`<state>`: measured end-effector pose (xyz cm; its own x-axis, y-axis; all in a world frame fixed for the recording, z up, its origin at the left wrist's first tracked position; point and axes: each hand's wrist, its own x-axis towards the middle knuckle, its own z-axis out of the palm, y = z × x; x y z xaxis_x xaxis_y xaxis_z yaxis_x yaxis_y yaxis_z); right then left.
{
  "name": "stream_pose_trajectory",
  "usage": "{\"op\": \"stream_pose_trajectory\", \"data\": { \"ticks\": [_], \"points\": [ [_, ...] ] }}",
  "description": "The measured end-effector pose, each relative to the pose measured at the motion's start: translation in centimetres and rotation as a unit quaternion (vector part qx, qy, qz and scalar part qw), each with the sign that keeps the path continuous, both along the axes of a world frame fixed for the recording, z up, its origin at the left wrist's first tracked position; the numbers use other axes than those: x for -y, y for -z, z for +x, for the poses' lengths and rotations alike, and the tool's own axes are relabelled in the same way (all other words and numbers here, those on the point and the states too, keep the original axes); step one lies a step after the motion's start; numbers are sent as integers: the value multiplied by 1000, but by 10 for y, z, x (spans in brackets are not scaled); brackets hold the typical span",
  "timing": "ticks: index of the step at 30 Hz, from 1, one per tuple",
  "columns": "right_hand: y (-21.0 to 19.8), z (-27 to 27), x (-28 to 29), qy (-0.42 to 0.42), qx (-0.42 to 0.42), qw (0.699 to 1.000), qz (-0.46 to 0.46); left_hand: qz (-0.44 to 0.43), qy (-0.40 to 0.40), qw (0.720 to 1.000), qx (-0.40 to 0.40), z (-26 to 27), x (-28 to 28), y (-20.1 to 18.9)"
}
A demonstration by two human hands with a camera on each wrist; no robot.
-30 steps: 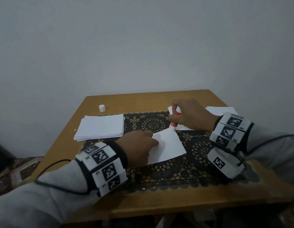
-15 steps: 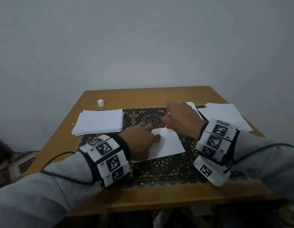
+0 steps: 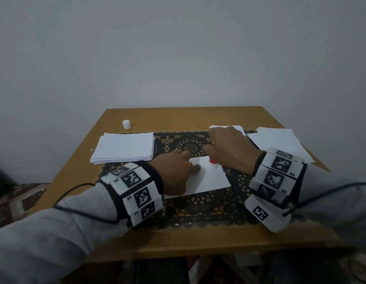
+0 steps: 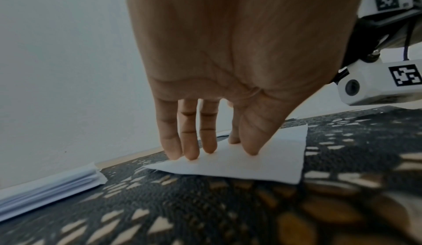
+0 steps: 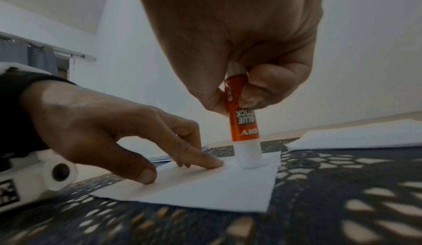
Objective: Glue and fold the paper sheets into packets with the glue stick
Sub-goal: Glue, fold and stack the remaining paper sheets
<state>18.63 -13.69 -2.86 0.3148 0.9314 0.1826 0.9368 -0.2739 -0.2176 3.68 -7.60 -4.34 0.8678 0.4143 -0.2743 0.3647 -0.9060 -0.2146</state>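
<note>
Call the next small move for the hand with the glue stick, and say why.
Probably drag the glue stick along the sheet's far edge. The right hand grips it upright, tip down on the paper near a far corner, while the left hand's fingertips pin the sheet to the lace mat.

Plain grey wall [image 3: 178, 48] behind wooden table [image 3: 178, 115], dim light

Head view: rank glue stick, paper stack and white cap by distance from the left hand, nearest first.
1. Glue stick, just right of the left hand's fingertips, on the sheet.
2. Paper stack, behind-left on the table.
3. White cap, farther back-left, beyond the stack.
</note>
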Motion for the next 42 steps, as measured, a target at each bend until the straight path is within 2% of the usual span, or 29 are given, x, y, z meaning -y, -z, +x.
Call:
{"op": "stream_pose_trajectory", "data": {
  "ticks": [6,10,14,17,21,26,32,37,40,42],
  "points": [
    [-3,1,21,-29,-12,999,-37,-16,-4,1000,4,0,-1,-1],
    [-4,1,33,-38,-10,998,-58,-59,-26,997,45,-1,-5,0],
    [-7,9,37,-37,-48,995,-73,-94,-37,992,73,4,-11,-5],
    [-18,18,42,-29,-84,995,-50,-109,-53,990,65,9,-15,-6],
    [-33,31,49,-24,-196,980,-8,-122,-88,987,59,15,-20,-6],
    [-32,39,52,-12,-211,977,29,-176,-134,974,36,22,-30,-15],
    [-26,39,58,-17,-229,973,38,-228,-148,961,43,23,-36,-16],
    [-22,40,58,-6,-223,974,36,-203,-122,967,93,24,-36,-17],
    [-22,40,59,-8,-233,972,40,-250,-126,943,180,20,-38,-21],
    [-22,40,58,-11,-239,970,44,-279,-96,933,206,16,-36,-28]
  ]
}}
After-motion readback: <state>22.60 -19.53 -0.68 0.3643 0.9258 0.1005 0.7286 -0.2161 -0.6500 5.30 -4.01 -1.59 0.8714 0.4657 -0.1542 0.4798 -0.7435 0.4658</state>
